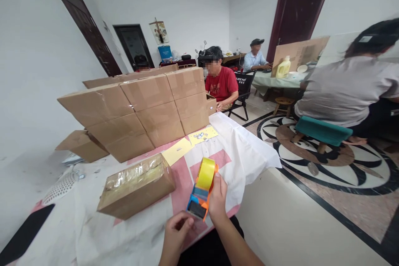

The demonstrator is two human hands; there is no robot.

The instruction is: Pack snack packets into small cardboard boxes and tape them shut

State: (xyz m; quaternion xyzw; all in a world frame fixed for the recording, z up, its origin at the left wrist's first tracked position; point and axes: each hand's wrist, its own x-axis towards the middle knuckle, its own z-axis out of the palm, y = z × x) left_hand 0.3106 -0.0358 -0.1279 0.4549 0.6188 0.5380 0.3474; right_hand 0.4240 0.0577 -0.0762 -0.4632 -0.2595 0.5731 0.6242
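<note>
My right hand (218, 195) is wrapped round the side of a tape dispenser (199, 199), blue and orange, with a fat roll of yellow tape (206, 173) on it. Just below the dispenser's front end is my left hand (178, 230), thumb and fingers pinched together. Whatever lies between those fingertips is too small to make out. To the left of both hands, a cardboard box (137, 193) rests on the table, its top covered with shiny tape. Neither hand touches this box.
Stacked cardboard boxes (140, 112) form a wall along the table's far side. An open carton (84, 145) stands at the left. Yellow sheets (177, 151) lie on the white-and-pink cloth (249, 145). A person in red (220, 81) sits beyond; others sit farther right.
</note>
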